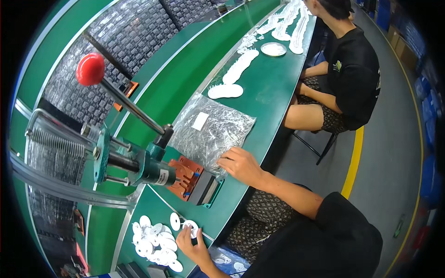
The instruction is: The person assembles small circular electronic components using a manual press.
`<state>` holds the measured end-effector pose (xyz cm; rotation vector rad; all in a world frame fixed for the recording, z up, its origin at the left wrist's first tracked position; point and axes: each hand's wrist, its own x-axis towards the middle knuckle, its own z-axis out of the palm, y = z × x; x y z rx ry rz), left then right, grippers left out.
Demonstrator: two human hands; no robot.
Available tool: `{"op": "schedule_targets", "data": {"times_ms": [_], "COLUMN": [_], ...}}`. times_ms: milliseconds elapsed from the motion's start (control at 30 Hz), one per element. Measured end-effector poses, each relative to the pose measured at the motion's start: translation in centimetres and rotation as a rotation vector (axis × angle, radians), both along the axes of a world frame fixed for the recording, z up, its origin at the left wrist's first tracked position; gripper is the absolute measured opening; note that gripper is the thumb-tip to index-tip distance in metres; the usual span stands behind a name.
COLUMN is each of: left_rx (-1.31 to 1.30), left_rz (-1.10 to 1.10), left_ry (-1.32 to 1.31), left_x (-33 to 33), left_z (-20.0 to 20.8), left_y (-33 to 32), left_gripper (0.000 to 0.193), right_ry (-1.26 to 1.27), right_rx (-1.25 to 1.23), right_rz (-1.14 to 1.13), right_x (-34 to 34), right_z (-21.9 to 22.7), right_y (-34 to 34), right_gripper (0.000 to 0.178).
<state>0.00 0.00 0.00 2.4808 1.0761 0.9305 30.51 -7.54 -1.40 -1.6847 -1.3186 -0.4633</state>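
Note:
My left hand [194, 248] is at the table's near left, its thumb and fingers closed about the edge of a white plastic disc [191, 226]. A second white disc [174, 221] stands tilted right beside it. To their left lies a loose pile of white discs [150, 242] with small holes. My right hand [242, 166] is over the near corner of a clear plastic bag [211, 127] of small, shiny, slender pieces. Its fingers are bent together at the bag; whatever is between the fingertips is too small to make out.
A green hand press [153, 167] with a red-knobbed lever [90, 69] stands over an orange fixture [183, 178]. Rows of overlapping white discs [240, 67] and a round dish [273, 49] lie farther along the table. A green belt [178, 65] runs behind. A co-worker [352, 78] sits at right.

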Motion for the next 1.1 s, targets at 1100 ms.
{"op": "schedule_targets", "data": {"times_ms": [1100], "left_rx": [-0.031], "left_rz": [0.027], "left_ry": [0.063], "left_x": [4.7], "left_z": [1.6], "left_y": [-4.5], "left_gripper": [0.048], "right_ry": [0.788], "right_rx": [-0.229], "right_rz": [0.653], "right_x": [-8.0], "right_z": [1.2], "right_y": [-1.6], "right_gripper": [0.012]}}
